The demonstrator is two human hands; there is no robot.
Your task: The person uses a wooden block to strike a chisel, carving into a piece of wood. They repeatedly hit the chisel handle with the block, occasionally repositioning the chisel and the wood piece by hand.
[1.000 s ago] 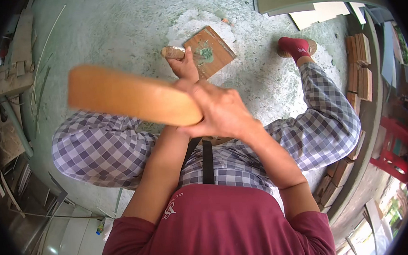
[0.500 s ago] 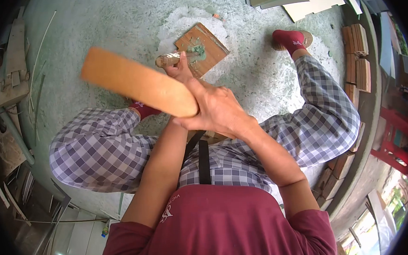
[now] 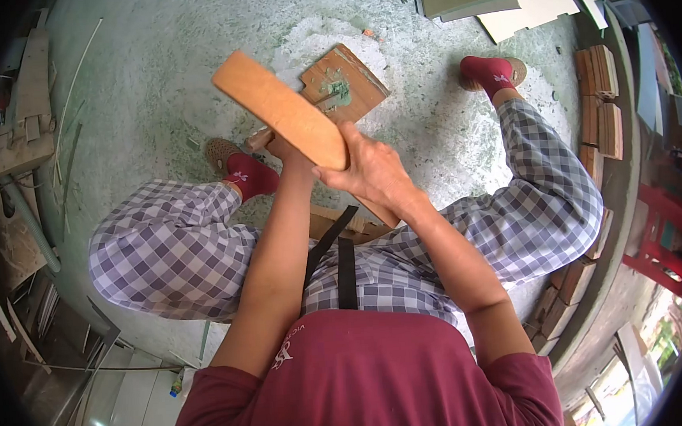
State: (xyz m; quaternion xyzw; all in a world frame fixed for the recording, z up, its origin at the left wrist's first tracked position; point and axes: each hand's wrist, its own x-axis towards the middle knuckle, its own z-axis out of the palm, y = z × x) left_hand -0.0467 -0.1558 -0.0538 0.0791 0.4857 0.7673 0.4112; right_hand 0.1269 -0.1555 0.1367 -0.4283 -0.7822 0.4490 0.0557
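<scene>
My right hand (image 3: 377,168) is closed around a long, flat piece of orange-brown wood (image 3: 280,107), held up at a slant. Behind that wood, my left hand (image 3: 276,148) is largely hidden. The end of a wooden handle (image 3: 258,138) sticks out beside it, and the hand appears closed on this tool. Beyond the wood, a thin shaft (image 3: 325,99) reaches the green paste-like material (image 3: 339,90) on a small brown board (image 3: 366,94). That board lies on the floor in front of me.
Green-stained concrete floor (image 3: 169,91) surrounds the board. Stacked wood pieces (image 3: 605,126) line the right wall, near a red plastic stool (image 3: 659,240). Scrap wood (image 3: 21,147) and strips crowd the left side. My feet in red socks (image 3: 253,174) stand apart.
The orange-brown wood has swung to the right and steeper, with my right hand still on it. My left hand and the tool handle have moved down and left, behind the wood.
</scene>
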